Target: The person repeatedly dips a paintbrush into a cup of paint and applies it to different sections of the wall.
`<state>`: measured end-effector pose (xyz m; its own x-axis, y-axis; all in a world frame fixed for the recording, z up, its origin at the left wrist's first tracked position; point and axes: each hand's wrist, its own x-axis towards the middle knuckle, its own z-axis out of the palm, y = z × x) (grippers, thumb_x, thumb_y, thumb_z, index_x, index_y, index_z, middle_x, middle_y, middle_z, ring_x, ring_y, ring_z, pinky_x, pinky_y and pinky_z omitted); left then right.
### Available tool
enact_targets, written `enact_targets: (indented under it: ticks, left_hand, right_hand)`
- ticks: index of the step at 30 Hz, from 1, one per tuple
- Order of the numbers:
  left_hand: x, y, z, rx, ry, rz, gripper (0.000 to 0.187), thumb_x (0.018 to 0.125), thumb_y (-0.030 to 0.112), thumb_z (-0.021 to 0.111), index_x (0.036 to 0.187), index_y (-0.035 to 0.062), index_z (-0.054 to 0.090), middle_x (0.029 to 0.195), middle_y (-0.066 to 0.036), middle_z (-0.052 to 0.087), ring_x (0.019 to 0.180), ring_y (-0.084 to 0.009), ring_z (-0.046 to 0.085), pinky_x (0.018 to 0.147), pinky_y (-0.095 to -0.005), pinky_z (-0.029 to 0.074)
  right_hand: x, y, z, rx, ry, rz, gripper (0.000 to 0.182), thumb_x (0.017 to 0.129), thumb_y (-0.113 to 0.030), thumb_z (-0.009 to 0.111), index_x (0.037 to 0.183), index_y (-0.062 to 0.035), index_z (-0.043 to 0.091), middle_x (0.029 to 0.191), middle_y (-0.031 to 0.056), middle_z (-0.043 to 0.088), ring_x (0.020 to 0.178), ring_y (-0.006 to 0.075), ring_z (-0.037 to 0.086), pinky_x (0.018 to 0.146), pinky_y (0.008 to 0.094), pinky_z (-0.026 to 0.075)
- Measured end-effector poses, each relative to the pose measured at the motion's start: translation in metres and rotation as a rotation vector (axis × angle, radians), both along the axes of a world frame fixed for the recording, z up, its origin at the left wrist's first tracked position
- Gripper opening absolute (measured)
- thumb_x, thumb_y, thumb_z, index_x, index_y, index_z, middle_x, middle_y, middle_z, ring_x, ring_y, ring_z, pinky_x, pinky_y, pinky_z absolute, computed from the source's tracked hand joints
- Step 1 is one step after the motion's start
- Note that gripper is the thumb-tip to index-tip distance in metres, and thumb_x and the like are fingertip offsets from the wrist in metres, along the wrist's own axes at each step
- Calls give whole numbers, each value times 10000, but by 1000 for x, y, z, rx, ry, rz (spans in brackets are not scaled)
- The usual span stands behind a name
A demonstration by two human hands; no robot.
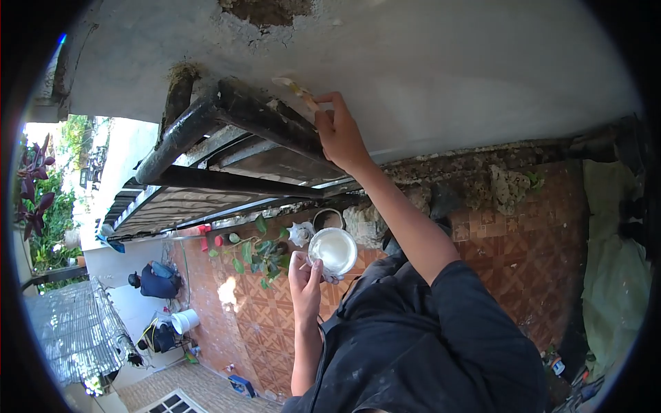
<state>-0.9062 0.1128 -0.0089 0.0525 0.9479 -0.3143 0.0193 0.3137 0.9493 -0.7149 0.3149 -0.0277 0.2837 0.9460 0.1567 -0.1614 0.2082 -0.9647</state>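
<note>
My right hand [340,138] is closed around the handle of a paintbrush [300,91], its bristles at the pale grey wall [468,76]. Whether the bristle tips touch the wall is hard to tell. Just beside the brush runs a black metal pipe frame [265,120]. Lower down, my left hand [306,281] grips a round tub of white paint [333,250] by its side, with the thumb at the rim. White paint shows inside the tub.
Below are a patterned tile floor [482,275], a leafy plant [261,256] and a round pot [328,219]. Another person [157,279] crouches by the far wall near a white bucket [184,321]. Greenish sheeting [609,268] hangs at the right. The wall has a broken patch [265,10].
</note>
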Motion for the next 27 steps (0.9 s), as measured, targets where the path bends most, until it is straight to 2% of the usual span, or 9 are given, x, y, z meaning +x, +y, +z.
enact_targets:
  ticks: [4, 6, 9, 15, 18, 21, 22, 24, 27]
  left_hand:
    - [8, -3, 3, 9, -27, 46, 126, 978, 71, 516, 990, 35, 396, 806, -118, 623, 619, -184, 638, 539, -290, 537]
    - [16, -4, 1, 15, -26, 80, 122, 978, 71, 513, 992, 32, 399, 815, -123, 624, 625, -185, 639, 543, -295, 542]
    - [25, -12, 3, 12, -24, 117, 111, 983, 60, 499, 972, 33, 393, 821, -129, 624, 639, -180, 642, 563, -298, 555]
    - [33, -27, 0, 3, -17, 189, 104, 977, 57, 505, 995, 34, 406, 840, -130, 624, 636, -182, 639, 549, -302, 556]
    - [40, -25, 4, 6, -26, 221, 111, 973, 53, 513, 997, 35, 405, 835, -121, 619, 638, -173, 638, 548, -302, 557]
    - [43, -26, 7, -32, -57, 251, 112, 986, 56, 503, 968, 30, 395, 816, -103, 599, 641, -162, 630, 578, -292, 560]
    - [43, -27, 5, -35, -56, 260, 112, 986, 56, 503, 968, 30, 395, 816, -103, 599, 641, -162, 630, 578, -292, 560]
    - [40, -29, 3, -26, -27, 207, 118, 985, 60, 508, 971, 32, 394, 816, -104, 600, 644, -163, 630, 579, -293, 562]
    - [37, -29, 7, -20, -43, 194, 131, 983, 62, 516, 968, 35, 388, 820, -109, 603, 640, -167, 632, 578, -296, 563]
  right_hand:
    - [-2, -10, 5, -17, -57, 22, 204, 1003, -118, 420, 1198, -59, 416, 629, -6, 417, 404, 68, 339, 359, 261, 283]
    - [-3, -9, 0, -28, 78, 67, 199, 1005, -114, 416, 1197, -62, 418, 623, -13, 417, 403, 63, 345, 355, 254, 281]
    - [8, -11, 0, -1, 74, 0, 198, 1006, -113, 422, 1199, -69, 417, 621, -16, 415, 404, 50, 337, 345, 254, 274]
    - [12, -8, 0, -44, 119, 142, 204, 1009, -118, 429, 1207, -74, 410, 636, -17, 410, 410, 30, 330, 342, 235, 270]
    - [13, -14, -8, 19, 70, -8, 205, 1011, -126, 428, 1210, -83, 411, 646, -20, 416, 413, 29, 331, 343, 226, 268]
    - [14, -36, -6, -12, 109, -10, 212, 1012, -135, 435, 1219, -98, 411, 656, -22, 417, 426, 27, 336, 344, 224, 266]
    - [15, -34, -3, -16, 109, -2, 212, 1012, -135, 435, 1219, -98, 411, 656, -22, 417, 426, 27, 336, 344, 224, 266]
    - [17, -23, 5, -20, 201, 210, 209, 1010, -139, 441, 1215, -104, 423, 675, -27, 424, 443, 24, 342, 342, 217, 268]
    - [25, -8, 6, -84, 226, 134, 195, 1010, -141, 442, 1201, -104, 439, 687, -26, 426, 458, 17, 342, 344, 213, 264]
